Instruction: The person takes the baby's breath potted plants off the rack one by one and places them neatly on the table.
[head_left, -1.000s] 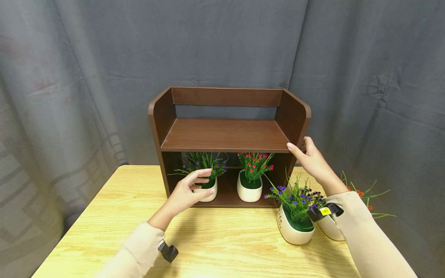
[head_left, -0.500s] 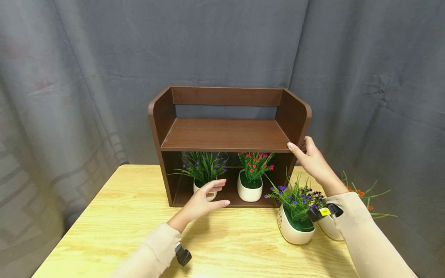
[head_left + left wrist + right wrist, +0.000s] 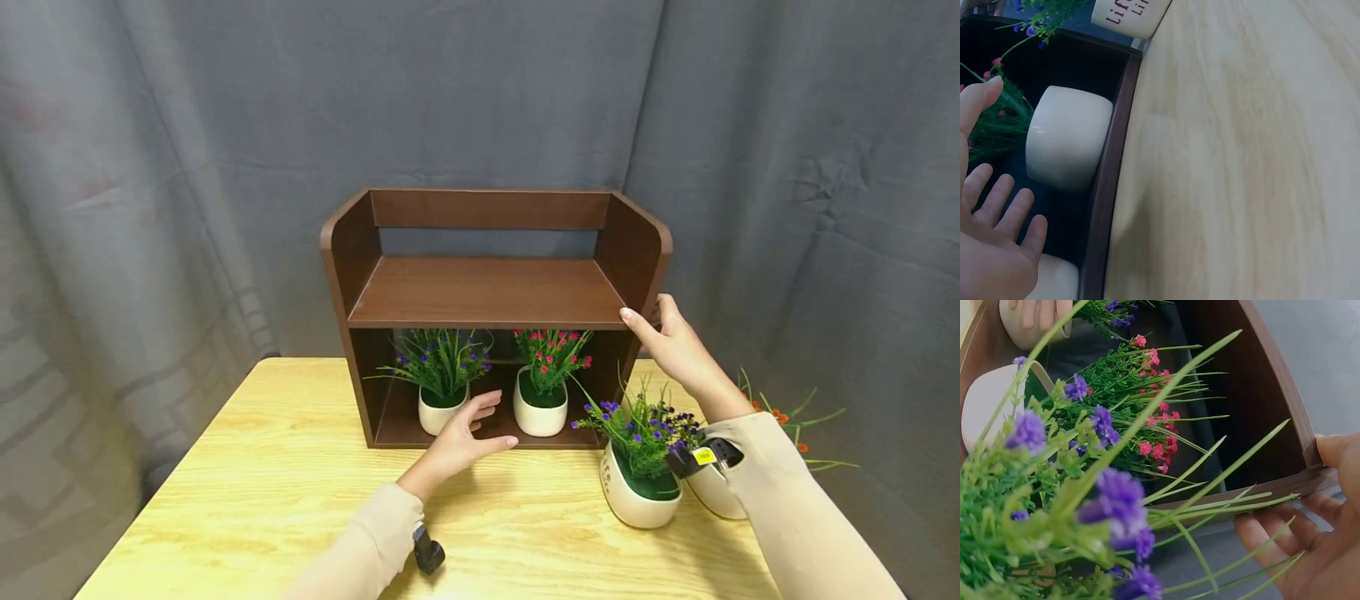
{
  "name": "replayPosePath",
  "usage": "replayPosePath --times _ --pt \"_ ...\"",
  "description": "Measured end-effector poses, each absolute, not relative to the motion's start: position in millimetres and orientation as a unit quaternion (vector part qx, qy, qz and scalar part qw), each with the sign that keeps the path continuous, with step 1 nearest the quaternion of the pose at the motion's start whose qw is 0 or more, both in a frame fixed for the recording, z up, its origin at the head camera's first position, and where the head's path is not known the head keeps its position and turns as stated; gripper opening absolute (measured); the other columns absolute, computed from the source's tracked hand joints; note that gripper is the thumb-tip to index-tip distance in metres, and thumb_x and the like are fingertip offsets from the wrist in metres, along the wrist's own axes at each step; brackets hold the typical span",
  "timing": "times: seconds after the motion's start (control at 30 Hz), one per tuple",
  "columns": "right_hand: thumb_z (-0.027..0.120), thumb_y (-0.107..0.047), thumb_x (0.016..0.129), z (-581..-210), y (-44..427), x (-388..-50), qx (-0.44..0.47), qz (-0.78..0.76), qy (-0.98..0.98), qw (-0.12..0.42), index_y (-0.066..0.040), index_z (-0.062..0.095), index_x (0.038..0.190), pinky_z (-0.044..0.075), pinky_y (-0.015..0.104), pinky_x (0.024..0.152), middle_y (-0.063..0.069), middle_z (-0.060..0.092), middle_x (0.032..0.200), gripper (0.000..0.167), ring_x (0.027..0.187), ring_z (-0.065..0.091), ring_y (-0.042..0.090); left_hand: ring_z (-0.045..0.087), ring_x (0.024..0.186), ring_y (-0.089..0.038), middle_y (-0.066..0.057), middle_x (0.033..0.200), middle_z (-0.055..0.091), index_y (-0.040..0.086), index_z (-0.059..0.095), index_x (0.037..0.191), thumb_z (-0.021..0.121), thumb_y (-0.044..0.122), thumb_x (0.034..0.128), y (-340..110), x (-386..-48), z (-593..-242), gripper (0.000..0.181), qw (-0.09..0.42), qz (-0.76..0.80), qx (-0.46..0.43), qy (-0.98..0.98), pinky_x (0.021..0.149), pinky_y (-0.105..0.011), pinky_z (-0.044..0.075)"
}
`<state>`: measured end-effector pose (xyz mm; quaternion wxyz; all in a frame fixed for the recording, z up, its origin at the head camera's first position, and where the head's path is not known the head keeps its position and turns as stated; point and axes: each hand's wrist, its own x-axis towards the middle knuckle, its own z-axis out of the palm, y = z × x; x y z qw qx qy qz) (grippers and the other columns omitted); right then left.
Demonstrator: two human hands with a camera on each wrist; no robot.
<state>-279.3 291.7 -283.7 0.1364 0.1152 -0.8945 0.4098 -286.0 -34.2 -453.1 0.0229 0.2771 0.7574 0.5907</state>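
My left hand (image 3: 463, 433) is held with spread fingers in front of the lower compartment of a brown wooden shelf (image 3: 487, 292), holding nothing. Just beyond it in that compartment stand two white flower pots: the left pot (image 3: 438, 415) with purple flowers, partly behind my fingers, and the right pot (image 3: 540, 415) with pink-red flowers. The left wrist view shows a gap between my fingers and the pink-flower pot (image 3: 1069, 137). My right hand (image 3: 678, 354) grips the shelf's right side panel, thumb at the front edge and fingers on the outer face, also seen in the right wrist view.
On the table (image 3: 225, 467), right of the shelf, a white pot with lettering and purple flowers (image 3: 641, 492) stands beside another pot (image 3: 716, 492) with orange flowers, partly hidden by my right arm. A grey curtain (image 3: 495, 92) hangs behind the shelf.
My left hand has moved right and slightly nearer, from in front of the left pot toward the gap between the two pots. The right hand, shelf and pots stay put.
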Motion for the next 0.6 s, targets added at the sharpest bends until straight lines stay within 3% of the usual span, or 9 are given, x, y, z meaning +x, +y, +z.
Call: replayPosePath --times 0.3,0.43,0.6 --pt "0.045 -0.043 0.106 -284.6 292.6 -280.1 0.116 0.41 -0.894 0.142 0.009 0.03 0.135 0.044 0.037 0.078 0.023 0.047 0.112 0.061 0.097 0.051 0.034 0.035 0.142 -0.038 -0.019 0.156 0.034 0.006 0.033 0.154 0.081 0.02 0.0861 -11.3 -302.3 -462.5 0.085 0.008 0.608 0.257 0.751 0.112 -0.057 0.029" --pt "0.045 -0.042 0.106 -285.4 293.2 -279.5 0.116 0.414 -0.892 0.14 0.009 0.03 0.135 0.046 0.037 0.078 0.023 0.046 0.113 0.061 0.098 0.051 0.035 0.036 0.142 -0.035 -0.016 0.156 0.034 0.005 0.031 0.155 0.083 0.021 0.0841 -0.5 -307.2 -462.5 0.089 0.012 0.607 0.245 0.756 0.112 -0.054 0.032" --pt "0.046 -0.041 0.106 -286.1 292.7 -280.6 0.12 0.421 -0.888 0.14 0.009 0.03 0.134 0.049 0.044 0.08 0.024 0.046 0.115 0.06 0.1 0.051 0.036 0.034 0.143 -0.034 -0.015 0.157 0.03 0.008 0.029 0.156 0.084 0.026 0.0829 9.4 -313.4 -464.3 0.093 0.016 0.605 0.226 0.763 0.111 -0.052 0.035"
